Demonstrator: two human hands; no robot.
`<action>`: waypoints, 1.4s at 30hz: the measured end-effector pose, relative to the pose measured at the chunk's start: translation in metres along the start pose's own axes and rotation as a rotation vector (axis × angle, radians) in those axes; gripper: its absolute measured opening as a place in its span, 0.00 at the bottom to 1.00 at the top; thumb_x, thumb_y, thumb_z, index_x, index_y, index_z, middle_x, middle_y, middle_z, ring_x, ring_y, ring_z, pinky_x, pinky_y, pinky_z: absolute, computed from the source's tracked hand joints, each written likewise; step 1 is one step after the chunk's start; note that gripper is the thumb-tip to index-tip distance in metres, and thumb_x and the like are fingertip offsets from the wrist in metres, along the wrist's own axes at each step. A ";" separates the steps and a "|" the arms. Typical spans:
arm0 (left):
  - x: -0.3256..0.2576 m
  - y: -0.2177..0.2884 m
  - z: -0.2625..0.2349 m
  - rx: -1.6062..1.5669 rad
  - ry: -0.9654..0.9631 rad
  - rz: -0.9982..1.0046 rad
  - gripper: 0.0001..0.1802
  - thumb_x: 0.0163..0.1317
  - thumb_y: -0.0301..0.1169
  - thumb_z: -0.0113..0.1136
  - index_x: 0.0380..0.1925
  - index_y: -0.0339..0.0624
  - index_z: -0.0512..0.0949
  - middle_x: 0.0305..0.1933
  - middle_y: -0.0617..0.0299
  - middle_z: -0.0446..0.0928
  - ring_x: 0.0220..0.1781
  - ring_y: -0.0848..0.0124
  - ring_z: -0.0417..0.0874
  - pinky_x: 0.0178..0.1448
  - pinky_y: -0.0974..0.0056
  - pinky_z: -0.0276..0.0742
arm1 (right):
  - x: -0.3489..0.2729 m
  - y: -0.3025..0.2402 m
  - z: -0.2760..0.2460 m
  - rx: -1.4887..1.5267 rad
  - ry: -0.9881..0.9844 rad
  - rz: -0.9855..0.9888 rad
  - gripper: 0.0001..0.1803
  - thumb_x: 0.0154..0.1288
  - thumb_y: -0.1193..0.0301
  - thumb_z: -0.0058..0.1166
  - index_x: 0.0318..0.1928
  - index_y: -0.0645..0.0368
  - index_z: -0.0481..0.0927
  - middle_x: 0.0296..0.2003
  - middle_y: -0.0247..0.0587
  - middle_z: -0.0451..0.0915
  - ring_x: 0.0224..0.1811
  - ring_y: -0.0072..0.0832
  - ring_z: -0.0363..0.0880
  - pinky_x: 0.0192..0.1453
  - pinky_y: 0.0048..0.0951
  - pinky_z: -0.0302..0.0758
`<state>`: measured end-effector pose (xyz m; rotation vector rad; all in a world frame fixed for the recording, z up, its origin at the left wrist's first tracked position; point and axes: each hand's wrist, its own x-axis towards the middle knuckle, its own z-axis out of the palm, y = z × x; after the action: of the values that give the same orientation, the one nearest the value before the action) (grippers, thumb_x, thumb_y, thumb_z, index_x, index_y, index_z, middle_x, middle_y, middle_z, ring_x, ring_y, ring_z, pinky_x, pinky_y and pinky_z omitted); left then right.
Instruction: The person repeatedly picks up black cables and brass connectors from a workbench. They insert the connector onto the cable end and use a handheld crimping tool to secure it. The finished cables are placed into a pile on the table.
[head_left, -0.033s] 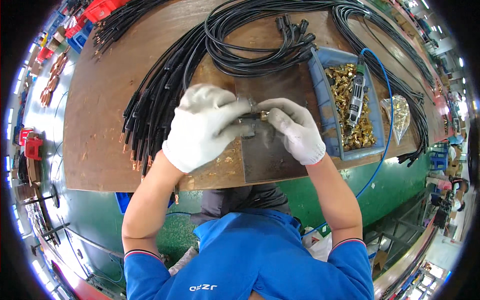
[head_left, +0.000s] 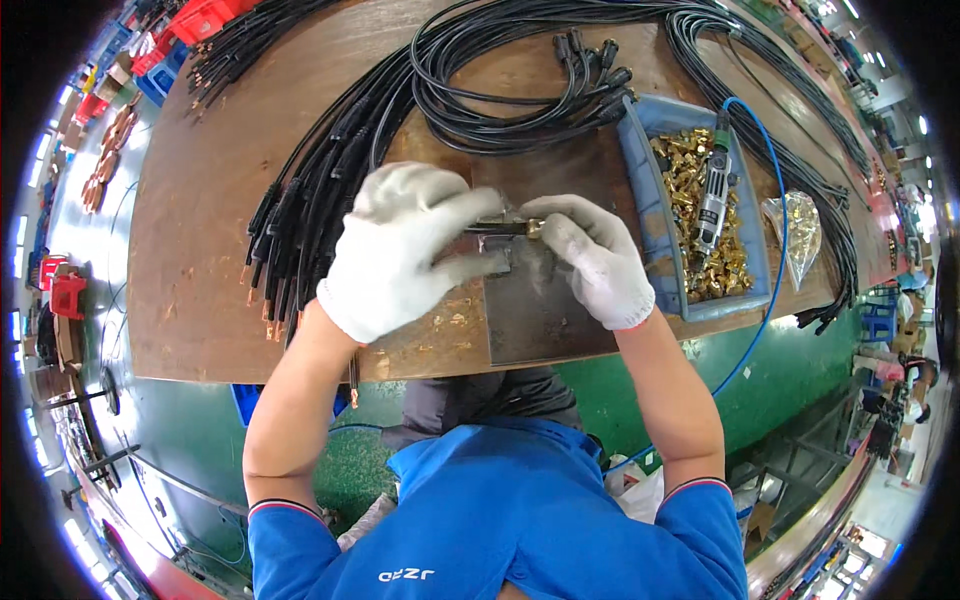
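Both my hands wear white gloves and meet above the table. My right hand point(head_left: 595, 255) pinches a small brass fitting point(head_left: 535, 228) between thumb and fingertips. Against that fitting lies the end of a black cable point(head_left: 490, 229), which runs leftward into my left hand point(head_left: 400, 250). The left thumb and forefinger stand apart and look smeared by motion. Its other fingers are curled, and the glove hides most of the cable there. Beneath the hands is a dark flat plate point(head_left: 545, 320) on the tabletop.
To the right, a blue bin point(head_left: 657, 235) holds many brass fittings, with a pneumatic tool point(head_left: 713, 195) on them and a blue air hose point(head_left: 772, 250). Bundled black cables point(head_left: 335, 170) lie at left, coiled cables point(head_left: 480, 130) farther back. A clear bag point(head_left: 795, 235) sits beside the bin.
My left hand has shifted slightly left, its thumb and forefinger drawing away from the fitting. The right hand has moved a touch right, still pinching the brass fitting.
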<state>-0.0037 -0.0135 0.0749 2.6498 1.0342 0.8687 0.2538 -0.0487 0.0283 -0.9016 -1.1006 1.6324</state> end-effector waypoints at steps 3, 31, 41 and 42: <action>-0.006 -0.016 -0.015 0.054 -0.086 -0.074 0.36 0.47 0.32 0.81 0.61 0.46 0.83 0.63 0.54 0.81 0.69 0.49 0.78 0.74 0.48 0.72 | -0.004 -0.009 -0.004 0.058 0.033 0.041 0.19 0.83 0.64 0.59 0.62 0.67 0.82 0.39 0.40 0.87 0.34 0.24 0.85 0.38 0.29 0.83; -0.024 -0.012 0.000 -0.206 0.048 -0.168 0.30 0.46 0.19 0.77 0.53 0.39 0.82 0.49 0.52 0.85 0.49 0.51 0.87 0.57 0.53 0.84 | -0.030 -0.041 0.056 -0.723 0.034 -0.527 0.16 0.65 0.74 0.76 0.52 0.60 0.87 0.41 0.40 0.92 0.33 0.18 0.88 0.36 0.23 0.82; -0.014 -0.001 -0.010 -0.094 -0.027 0.004 0.26 0.47 0.26 0.77 0.50 0.42 0.83 0.45 0.51 0.85 0.52 0.45 0.85 0.58 0.47 0.82 | -0.028 -0.026 0.048 -0.563 0.056 -0.457 0.14 0.70 0.76 0.72 0.53 0.60 0.85 0.45 0.44 0.91 0.40 0.30 0.94 0.44 0.30 0.87; -0.013 -0.002 -0.008 -0.091 -0.029 0.009 0.25 0.48 0.26 0.77 0.50 0.43 0.83 0.45 0.51 0.85 0.51 0.45 0.86 0.58 0.47 0.82 | -0.028 -0.027 0.049 -0.561 0.061 -0.460 0.12 0.70 0.77 0.71 0.52 0.61 0.86 0.44 0.43 0.91 0.41 0.25 0.92 0.44 0.27 0.87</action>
<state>-0.0171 -0.0213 0.0752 2.5865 0.9532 0.8547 0.2253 -0.0836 0.0713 -0.9460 -1.6224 0.9251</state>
